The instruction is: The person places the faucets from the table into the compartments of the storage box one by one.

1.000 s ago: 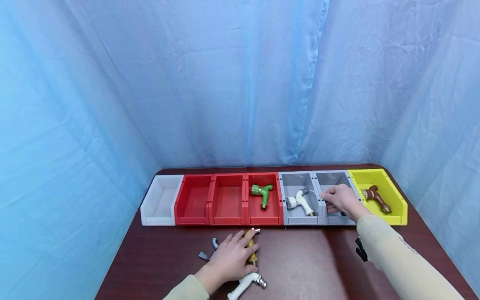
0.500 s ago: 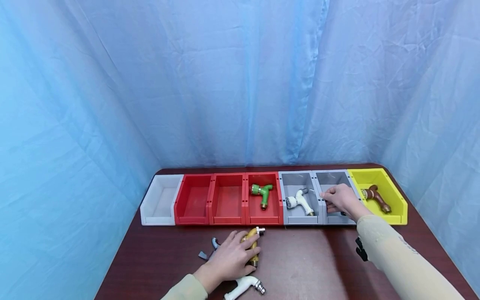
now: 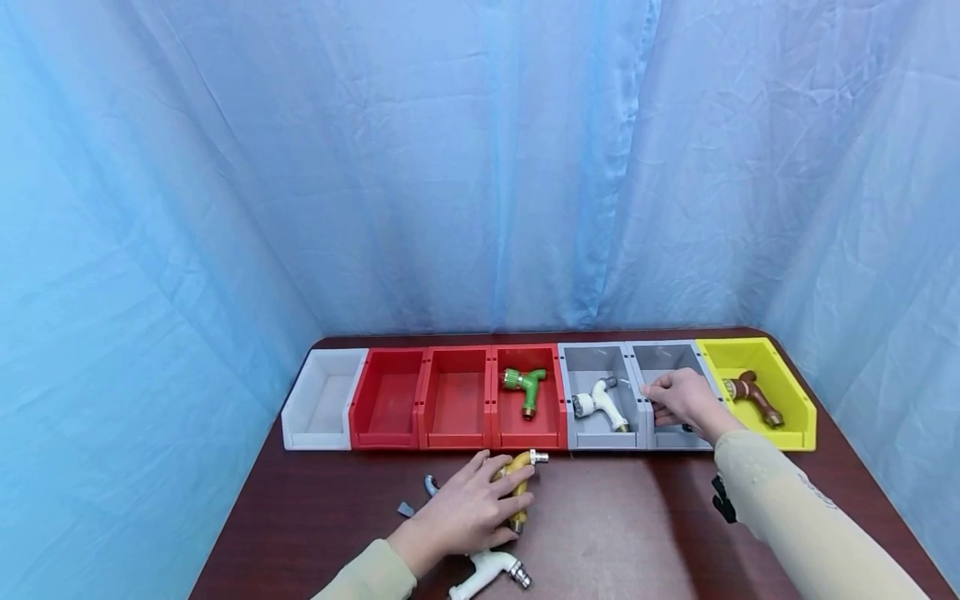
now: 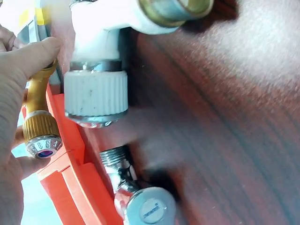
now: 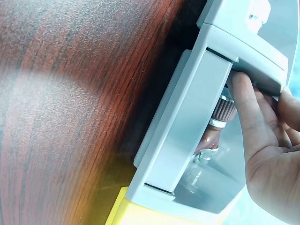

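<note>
My left hand (image 3: 472, 504) holds a yellow tap (image 3: 523, 463) with fingers and thumb around its body, just in front of the bins. In the left wrist view the yellow tap's knurled collar (image 4: 40, 126) sticks out below the thumb. A white tap (image 3: 487, 571) lies on the table close to that hand, and a chrome tap (image 4: 145, 204) lies beyond it, largely covered by the hand in the head view. My right hand (image 3: 686, 400) grips the divider wall of the right grey bin (image 3: 660, 357), fingers inside. Beneath them lies a brownish tap (image 5: 210, 138).
A row of bins spans the back of the table (image 3: 600, 533): a white bin (image 3: 322, 440), several red ones, two grey, and a yellow bin (image 3: 798, 437). A green tap (image 3: 531, 392), a white-handled tap (image 3: 603, 404) and a brown tap (image 3: 757, 400) lie in separate bins.
My left hand has shifted right and slightly toward the bins, carrying the yellow tap along. The white tap moved slightly left at first. My right hand stays at the grey bin.
</note>
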`<state>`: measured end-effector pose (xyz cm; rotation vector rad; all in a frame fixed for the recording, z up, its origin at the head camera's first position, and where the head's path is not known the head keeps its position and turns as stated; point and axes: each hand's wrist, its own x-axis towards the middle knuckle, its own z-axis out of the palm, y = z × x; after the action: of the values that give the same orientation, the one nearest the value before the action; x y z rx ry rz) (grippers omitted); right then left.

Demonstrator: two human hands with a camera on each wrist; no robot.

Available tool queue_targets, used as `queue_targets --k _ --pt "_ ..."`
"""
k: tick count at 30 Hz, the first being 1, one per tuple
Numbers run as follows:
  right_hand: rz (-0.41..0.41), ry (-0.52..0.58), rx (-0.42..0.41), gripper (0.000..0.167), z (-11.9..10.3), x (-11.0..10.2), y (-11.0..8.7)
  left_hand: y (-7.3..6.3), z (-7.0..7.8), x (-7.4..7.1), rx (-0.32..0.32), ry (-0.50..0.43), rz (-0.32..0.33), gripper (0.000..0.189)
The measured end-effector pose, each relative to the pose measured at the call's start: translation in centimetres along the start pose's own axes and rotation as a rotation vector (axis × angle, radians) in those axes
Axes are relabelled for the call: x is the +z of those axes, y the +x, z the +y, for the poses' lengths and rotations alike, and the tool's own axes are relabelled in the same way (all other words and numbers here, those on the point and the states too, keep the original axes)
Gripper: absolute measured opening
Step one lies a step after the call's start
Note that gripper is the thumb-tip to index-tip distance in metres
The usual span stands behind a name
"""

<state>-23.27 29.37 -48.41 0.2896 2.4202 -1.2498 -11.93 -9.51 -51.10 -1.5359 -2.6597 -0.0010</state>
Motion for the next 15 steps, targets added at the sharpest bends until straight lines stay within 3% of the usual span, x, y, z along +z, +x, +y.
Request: queue_targets --k 7,15 --pt "0.006 -0.006 -0.014 0.034 0.0 0.1 0.0 0.2 -0.7 -0.5 0.003 0.038 0.003 0.062" --pt "0.011 -0.009 -0.003 0.035 0.1 0.1 0.2 0.3 -1.6 -1.7 -0.019 0.08 0.053 0.065"
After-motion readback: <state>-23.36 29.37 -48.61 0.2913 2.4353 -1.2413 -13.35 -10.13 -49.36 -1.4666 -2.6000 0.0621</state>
